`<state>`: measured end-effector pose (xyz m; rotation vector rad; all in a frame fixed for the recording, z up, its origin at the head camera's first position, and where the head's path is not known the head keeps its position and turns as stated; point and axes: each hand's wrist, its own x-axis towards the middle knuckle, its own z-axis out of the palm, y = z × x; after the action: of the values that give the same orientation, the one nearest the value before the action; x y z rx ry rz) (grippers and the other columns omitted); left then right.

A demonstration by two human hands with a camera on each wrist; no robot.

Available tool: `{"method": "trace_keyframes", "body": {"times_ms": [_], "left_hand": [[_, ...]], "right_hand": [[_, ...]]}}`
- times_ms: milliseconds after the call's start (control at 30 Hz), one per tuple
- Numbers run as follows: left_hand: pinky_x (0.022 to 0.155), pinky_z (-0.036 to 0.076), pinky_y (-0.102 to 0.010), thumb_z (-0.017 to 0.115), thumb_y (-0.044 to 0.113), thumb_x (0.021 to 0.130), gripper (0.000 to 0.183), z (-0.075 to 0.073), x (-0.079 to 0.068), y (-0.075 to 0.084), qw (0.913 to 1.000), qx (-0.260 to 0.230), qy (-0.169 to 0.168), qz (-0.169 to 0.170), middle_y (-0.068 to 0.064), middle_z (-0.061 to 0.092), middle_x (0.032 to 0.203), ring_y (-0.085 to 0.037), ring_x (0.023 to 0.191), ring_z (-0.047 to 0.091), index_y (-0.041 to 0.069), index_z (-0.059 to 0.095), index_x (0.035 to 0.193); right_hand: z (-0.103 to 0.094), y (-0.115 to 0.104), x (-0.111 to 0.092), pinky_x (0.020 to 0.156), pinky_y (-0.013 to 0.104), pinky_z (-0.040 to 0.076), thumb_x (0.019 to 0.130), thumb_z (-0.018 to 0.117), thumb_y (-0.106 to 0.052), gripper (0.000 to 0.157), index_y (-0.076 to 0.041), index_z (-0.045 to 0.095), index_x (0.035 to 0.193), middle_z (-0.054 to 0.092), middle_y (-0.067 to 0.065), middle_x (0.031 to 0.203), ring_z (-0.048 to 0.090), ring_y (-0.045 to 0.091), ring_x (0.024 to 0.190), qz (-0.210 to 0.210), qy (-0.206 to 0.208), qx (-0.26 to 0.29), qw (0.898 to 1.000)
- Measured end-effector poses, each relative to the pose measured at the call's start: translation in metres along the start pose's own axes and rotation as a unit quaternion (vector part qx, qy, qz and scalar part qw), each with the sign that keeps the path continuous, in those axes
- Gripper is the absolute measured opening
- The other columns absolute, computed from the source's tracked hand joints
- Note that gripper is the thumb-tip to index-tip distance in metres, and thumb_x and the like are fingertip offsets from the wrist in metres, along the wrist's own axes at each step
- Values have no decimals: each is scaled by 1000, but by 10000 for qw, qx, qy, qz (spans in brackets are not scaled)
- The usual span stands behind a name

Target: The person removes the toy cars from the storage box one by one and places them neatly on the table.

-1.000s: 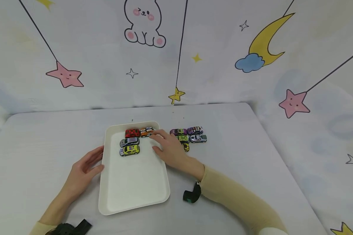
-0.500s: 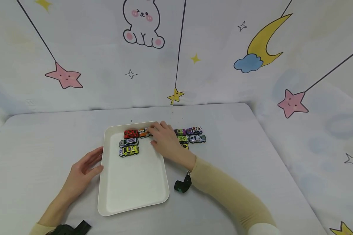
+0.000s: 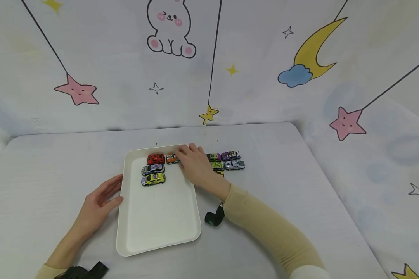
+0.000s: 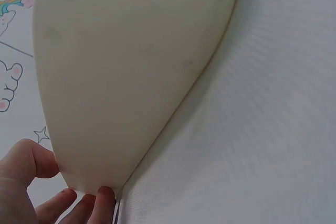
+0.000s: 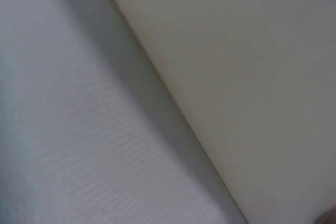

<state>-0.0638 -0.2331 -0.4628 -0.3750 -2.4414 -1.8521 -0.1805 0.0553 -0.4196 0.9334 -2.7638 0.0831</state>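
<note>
A white tray (image 3: 160, 217) lies on the table with several toy cars at its far end. Inside it are a red toy car (image 3: 156, 159), a silver-grey toy car (image 3: 153, 169) and a yellow toy car (image 3: 153, 179). My right hand (image 3: 199, 166) reaches over the tray's right rim and pinches the right end of an orange toy car (image 3: 172, 159), partly hidden by the fingers. With loosely bent fingers, my left hand (image 3: 99, 201) rests against the tray's left side. Left wrist view: the fingertips (image 4: 105, 195) touch the tray's outer wall (image 4: 131, 77).
Right of the tray, several more toy cars stand close together, among them a purple one (image 3: 231, 155) and a silver one (image 3: 235, 165); my right hand partly covers this group. A white cloth covers the table (image 3: 283, 193). Behind it hangs a cartoon-printed backdrop (image 3: 251, 97).
My right hand has moved left and away from me, its fingers closing over the orange car's right end. That car has shifted slightly from the red one. My left hand stays put.
</note>
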Motion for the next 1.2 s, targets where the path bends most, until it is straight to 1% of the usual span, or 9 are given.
{"method": "trace_keyframes", "body": {"times_ms": [167,267,400,633,833,967,1200], "left_hand": [[99,45,-8,60,-8,94,57,-1,0,0,10000,-80,-5,-3,4,50,149,8,128,50,-6,40,148],[99,45,-7,60,-8,94,57,-1,0,0,10000,-38,-6,-47,8,50,148,9,128,50,-5,40,148],[99,45,-8,60,-7,95,57,-2,0,0,10000,-35,-13,-75,8,50,149,9,128,50,-5,40,148],[99,45,-8,60,-7,95,57,-2,0,-1,9999,-70,-20,-107,12,50,147,8,128,50,-3,40,149],[99,46,-8,60,-7,95,58,-2,0,-2,9999,-62,-17,-128,11,50,148,8,128,50,-2,40,149],[99,45,-8,60,-7,95,58,-2,0,-2,9999,-27,-8,-120,9,50,148,8,128,50,-2,41,149],[98,46,-7,60,-7,95,58,-1,0,0,10000,70,15,-69,6,50,149,9,128,50,-2,41,149]], "right_hand": [[2,0,0,82,37,53,98,65,-19,34,-13,64,131,63,3,133,58,23,103,48,-16,119,9999],[3,-1,-1,85,38,54,98,64,-18,34,-12,63,131,63,3,133,60,23,103,88,-87,262,9996],[3,-1,0,88,40,55,98,64,-16,33,-11,62,130,63,4,132,62,24,105,152,-152,437,9988],[1,-2,0,86,38,55,96,68,-15,32,-10,62,127,65,6,127,64,24,105,310,-282,677,9968],[1,-3,-1,86,36,55,94,71,-17,33,-10,61,125,67,5,122,64,22,102,425,-377,777,9954],[3,-2,-3,87,37,55,94,71,-17,32,-11,62,124,68,5,120,65,22,102,504,-339,913,9940],[5,-2,-6,91,39,56,93,72,-13,34,-6,63,124,68,9,120,66,26,106,472,-78,1149,9922]]}}
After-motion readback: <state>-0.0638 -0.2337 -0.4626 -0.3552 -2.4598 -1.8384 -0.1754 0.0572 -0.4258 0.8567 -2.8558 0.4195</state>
